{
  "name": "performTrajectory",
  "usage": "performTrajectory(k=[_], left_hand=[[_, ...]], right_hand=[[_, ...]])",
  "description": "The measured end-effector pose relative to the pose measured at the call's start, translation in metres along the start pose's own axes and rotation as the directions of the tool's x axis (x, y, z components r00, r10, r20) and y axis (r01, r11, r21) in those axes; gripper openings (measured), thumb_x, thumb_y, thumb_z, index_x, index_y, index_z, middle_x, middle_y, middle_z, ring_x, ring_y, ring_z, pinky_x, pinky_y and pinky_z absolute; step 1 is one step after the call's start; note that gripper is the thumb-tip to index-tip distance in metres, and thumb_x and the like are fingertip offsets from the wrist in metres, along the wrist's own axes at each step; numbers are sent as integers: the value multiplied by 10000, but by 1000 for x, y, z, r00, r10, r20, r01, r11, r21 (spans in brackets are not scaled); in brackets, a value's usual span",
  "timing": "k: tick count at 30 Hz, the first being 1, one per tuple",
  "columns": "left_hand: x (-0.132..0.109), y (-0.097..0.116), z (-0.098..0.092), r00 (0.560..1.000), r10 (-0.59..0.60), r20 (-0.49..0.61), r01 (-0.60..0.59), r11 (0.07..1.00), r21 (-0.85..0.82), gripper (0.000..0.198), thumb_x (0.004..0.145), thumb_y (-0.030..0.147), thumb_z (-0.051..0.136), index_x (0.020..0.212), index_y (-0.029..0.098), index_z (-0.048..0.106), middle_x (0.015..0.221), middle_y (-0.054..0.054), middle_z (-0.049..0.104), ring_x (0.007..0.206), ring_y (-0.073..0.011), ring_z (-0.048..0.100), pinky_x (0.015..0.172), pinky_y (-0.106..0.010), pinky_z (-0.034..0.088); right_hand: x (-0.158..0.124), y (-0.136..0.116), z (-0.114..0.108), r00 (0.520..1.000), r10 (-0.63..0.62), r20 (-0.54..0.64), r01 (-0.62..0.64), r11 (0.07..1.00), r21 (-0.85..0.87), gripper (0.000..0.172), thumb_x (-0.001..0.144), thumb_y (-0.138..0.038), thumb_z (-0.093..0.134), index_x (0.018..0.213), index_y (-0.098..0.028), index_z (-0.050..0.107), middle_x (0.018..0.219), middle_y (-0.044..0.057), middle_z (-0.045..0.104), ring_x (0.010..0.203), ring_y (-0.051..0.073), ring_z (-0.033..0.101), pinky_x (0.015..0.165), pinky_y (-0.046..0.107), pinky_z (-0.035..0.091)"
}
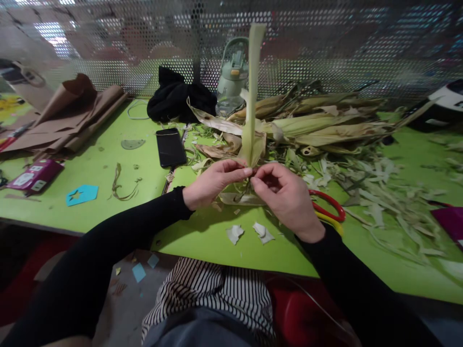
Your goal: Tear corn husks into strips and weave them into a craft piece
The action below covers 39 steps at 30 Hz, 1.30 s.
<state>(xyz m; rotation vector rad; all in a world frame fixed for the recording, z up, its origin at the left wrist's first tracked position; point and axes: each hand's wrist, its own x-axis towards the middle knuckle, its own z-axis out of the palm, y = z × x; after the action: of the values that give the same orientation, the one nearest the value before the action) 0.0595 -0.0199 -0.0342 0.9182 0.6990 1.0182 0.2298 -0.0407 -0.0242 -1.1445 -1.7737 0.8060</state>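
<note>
a: what lies at the far left of the green table (206, 233)?

b: folded brown paper (77, 115); in front of it, a purple packet (36, 177); then a blue tag (85, 194) with a star-shaped opening.

a: and proceeding rightward?

b: a semicircular protractor (133, 144), a dark-screened smartphone (170, 148) and, behind the latter, a bundle of black cloth (181, 99).

a: next, the left hand (215, 184)?

b: its thumb and forefinger pinch the base of a corn husk (255, 72), which stands upright between the two hands. a pale green water bottle (231, 79) stands behind; two white scraps (235, 234) lie nearer the table edge.

a: the right hand (287, 197)?

b: its fingers are curled, tips close to the same base. whether they grip the husk or a thin strand, one cannot tell.

a: and to the right?

b: red and yellow handle loops (337, 204) show beside the right hand; a heap of loose husks (325, 126) lies behind, and husk shreds (390, 207) are scattered farther right.
</note>
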Motion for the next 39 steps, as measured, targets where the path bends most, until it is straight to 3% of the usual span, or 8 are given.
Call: performTrajectory(k=[4, 10, 15, 17, 23, 26, 34, 39], left_hand=[[-3, 2, 3, 997, 68, -36, -60, 981, 182, 114, 815, 202, 729, 864, 136, 650, 827, 3, 659, 794, -105, 578, 838, -289, 430], [0, 3, 2, 992, 97, -77, -71, 956, 284, 84, 847, 200, 683, 866, 133, 637, 818, 2, 640, 779, -112, 553, 809, -292, 404], [5, 2, -2, 991, 69, -111, -48, 983, 175, 137, 822, 231, 721, 793, 134, 628, 753, 19, 609, 698, -90, 509, 738, -276, 391], [4, 2, -1, 991, 74, -109, -56, 985, 165, 131, 816, 218, 726, 813, 129, 630, 764, 18, 616, 713, -90, 526, 741, -271, 397], [1, 0, 4, 992, 64, -111, -44, 983, 177, 41, 867, 151, 634, 848, 129, 606, 785, 12, 624, 755, -98, 570, 755, -274, 412], [1, -1, 3, 990, 84, -117, -60, 979, 197, 51, 856, 154, 647, 838, 129, 607, 778, 16, 617, 747, -95, 551, 783, -278, 412], [4, -1, -1, 989, 14, -149, 7, 990, 138, 90, 848, 182, 675, 805, 139, 608, 799, 16, 607, 725, -86, 537, 774, -285, 412], [2, -1, 2, 988, -8, -154, 24, 994, 106, 89, 852, 141, 664, 793, 131, 599, 760, 25, 596, 693, -74, 525, 726, -264, 399]], right_hand=[[0, 1, 1, 998, 35, -59, -35, 999, 12, 138, 803, -246, 688, 818, -234, 551, 700, -27, 555, 546, 101, 459, 491, 260, 364], [10, -3, -9, 896, 318, 309, -438, 742, 508, 222, 786, -333, 686, 869, -245, 500, 639, -87, 470, 413, 49, 208, 375, 219, 147], [10, 5, -9, 976, 212, 59, -219, 926, 307, 302, 839, -501, 698, 872, -242, 547, 733, -36, 551, 478, 77, 352, 405, 242, 238], [8, 9, -5, 987, 144, 68, -152, 980, 131, 356, 821, -554, 709, 921, -236, 586, 757, -16, 575, 523, 99, 417, 440, 254, 294], [1, 9, 10, 990, -138, 28, 139, 913, -384, 193, 884, -393, 666, 851, -214, 603, 797, 45, 655, 631, 162, 521, 593, 314, 390], [1, 9, 8, 980, -197, -4, 181, 909, -374, 162, 954, -320, 556, 859, -217, 637, 815, 52, 684, 685, 178, 570, 639, 323, 416], [7, 9, -2, 991, 132, -9, -130, 983, 127, 250, 930, -471, 591, 862, -230, 603, 627, -35, 518, 504, 114, 420, 470, 261, 331], [6, 8, 4, 1000, 0, -24, -4, 985, -172, 270, 833, -458, 726, 907, -217, 628, 772, 14, 648, 573, 134, 510, 519, 282, 385]])
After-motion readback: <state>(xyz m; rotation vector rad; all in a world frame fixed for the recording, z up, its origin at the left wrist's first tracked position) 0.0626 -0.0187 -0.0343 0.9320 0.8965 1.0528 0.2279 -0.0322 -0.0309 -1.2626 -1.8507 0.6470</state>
